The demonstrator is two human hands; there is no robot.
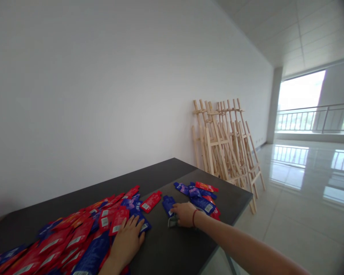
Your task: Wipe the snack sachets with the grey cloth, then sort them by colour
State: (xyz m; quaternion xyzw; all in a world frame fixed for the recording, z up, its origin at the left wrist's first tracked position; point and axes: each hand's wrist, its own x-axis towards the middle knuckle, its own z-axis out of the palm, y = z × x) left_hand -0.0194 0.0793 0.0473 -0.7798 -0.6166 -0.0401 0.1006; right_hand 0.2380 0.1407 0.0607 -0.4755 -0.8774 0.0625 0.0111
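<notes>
Beside the left hand (128,237), fingers spread over pouches without gripping, most pouches (81,233) still lie heaped; beyond the curled right hand (185,214), its hold unclear, a small cluster (202,203) sits apart.

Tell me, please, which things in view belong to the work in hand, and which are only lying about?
In use, it seems:
red pouches
blue pouches
table, under them
grey item at the right hand, unclear what

Only nearby:
easels
railing
</notes>
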